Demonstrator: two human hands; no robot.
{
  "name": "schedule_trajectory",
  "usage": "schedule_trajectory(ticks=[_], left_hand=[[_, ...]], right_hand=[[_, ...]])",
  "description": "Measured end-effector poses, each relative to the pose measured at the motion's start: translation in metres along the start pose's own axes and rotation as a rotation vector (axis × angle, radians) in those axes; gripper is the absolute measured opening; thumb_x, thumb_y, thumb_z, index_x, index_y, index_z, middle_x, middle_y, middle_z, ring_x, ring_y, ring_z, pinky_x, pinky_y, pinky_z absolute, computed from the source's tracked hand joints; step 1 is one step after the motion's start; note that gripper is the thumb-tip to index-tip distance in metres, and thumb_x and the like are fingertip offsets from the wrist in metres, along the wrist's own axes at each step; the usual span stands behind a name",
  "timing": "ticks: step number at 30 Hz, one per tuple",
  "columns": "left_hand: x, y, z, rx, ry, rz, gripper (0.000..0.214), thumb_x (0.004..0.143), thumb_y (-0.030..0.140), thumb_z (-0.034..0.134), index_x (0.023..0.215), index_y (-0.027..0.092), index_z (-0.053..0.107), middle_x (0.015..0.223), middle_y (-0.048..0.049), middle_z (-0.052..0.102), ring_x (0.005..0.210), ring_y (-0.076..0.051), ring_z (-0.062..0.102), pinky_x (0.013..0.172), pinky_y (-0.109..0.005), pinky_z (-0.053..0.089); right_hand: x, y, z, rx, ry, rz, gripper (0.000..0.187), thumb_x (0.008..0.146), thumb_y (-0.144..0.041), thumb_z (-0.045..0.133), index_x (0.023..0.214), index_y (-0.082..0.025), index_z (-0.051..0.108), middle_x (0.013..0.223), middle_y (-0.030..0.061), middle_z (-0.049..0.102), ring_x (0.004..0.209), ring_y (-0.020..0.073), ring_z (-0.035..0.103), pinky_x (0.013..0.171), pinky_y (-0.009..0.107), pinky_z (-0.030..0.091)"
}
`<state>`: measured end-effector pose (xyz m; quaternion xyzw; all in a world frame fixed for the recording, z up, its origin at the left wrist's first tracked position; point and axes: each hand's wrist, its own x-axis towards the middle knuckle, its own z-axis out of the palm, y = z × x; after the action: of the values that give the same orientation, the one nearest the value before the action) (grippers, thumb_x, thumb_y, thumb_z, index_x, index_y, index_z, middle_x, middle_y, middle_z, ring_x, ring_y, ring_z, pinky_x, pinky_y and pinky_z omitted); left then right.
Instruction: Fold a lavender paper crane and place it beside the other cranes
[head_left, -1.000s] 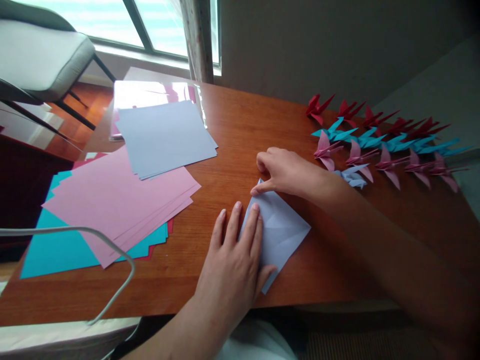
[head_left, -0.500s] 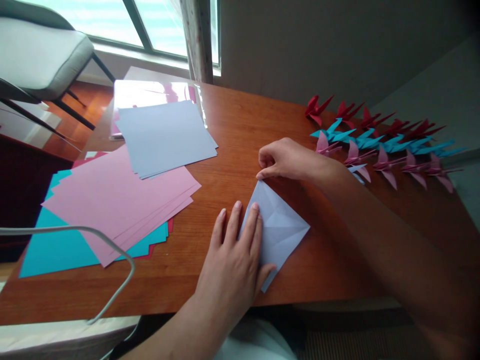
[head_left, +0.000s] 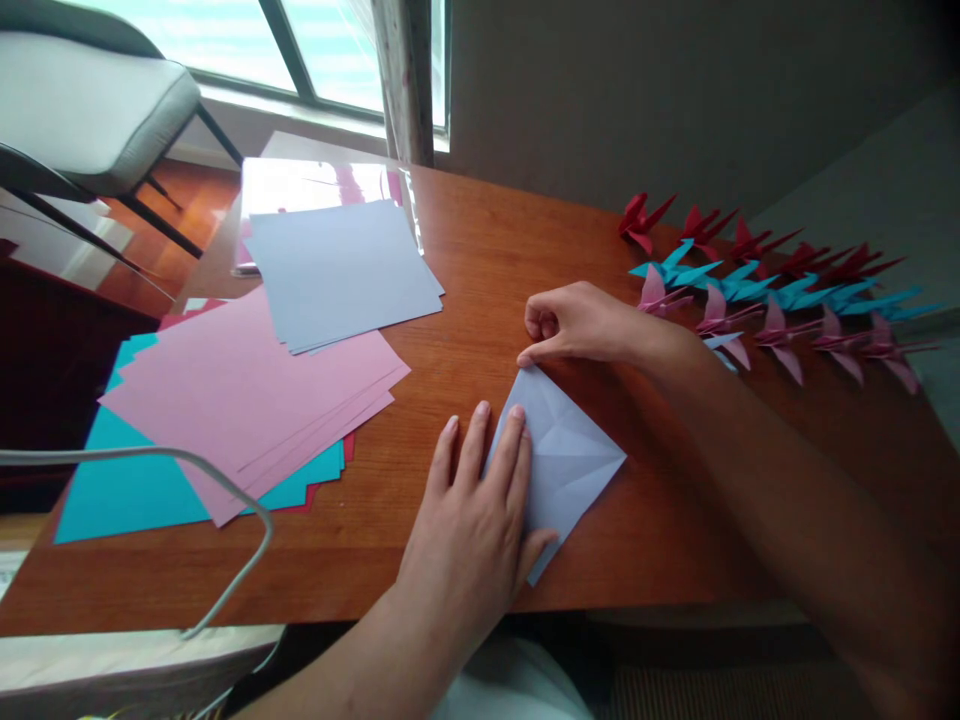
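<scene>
A pale lavender sheet of origami paper (head_left: 574, 455), folded and creased, lies as a diamond on the wooden table near its front edge. My left hand (head_left: 476, 520) rests flat over the paper's left side, with the fingers stretched out and slightly apart. At the paper's top corner is my right hand (head_left: 566, 322), its fingers curled in and the thumb tip on the corner. The far side of that corner is hidden by the thumb. Fine crease lines cross the part of the paper that shows.
Pale blue-grey sheets (head_left: 349, 275) overlap pink sheets (head_left: 262, 400) and turquoise sheets (head_left: 127, 490) on the left. Rows of red cranes (head_left: 645, 222), turquoise cranes (head_left: 679, 265) and pink cranes (head_left: 780, 340) stand back right, near my right forearm. A white cable (head_left: 225, 490) arches at front left.
The view has shifted slightly, so everything sits a little further right in the picture. Both hands keep nearly the same pose on the paper.
</scene>
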<state>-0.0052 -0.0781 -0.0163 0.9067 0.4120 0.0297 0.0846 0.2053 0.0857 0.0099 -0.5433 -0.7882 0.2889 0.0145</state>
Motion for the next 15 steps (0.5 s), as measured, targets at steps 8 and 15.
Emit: schedule_trajectory(ticks=[8,15], left_hand=[[0.001,0.001,-0.001,-0.010,-0.006,-0.002,0.082,0.094,0.064,0.043,0.154,0.008,0.038,0.166,-0.0117,0.025,0.151,-0.041,0.020,0.122,-0.059,0.020],[0.001,0.001,-0.002,-0.003,-0.006,-0.005,0.084,0.093,0.065,0.045,0.153,0.008,0.039,0.165,-0.0129,0.027,0.151,-0.042,0.021,0.121,-0.060,0.022]], right_hand=[[-0.001,-0.007,0.004,-0.127,-0.013,-0.009,0.037,0.068,-0.048,0.083,0.077,-0.020,0.060,0.072,-0.0015,0.062,0.065,0.0143,0.054,0.056,0.026,0.033],[-0.003,-0.020,-0.004,-0.261,-0.047,-0.079,0.040,0.071,-0.048,0.081,0.093,-0.020,0.064,0.094,0.0042,0.064,0.080,0.0183,0.058,0.065,0.027,0.037]])
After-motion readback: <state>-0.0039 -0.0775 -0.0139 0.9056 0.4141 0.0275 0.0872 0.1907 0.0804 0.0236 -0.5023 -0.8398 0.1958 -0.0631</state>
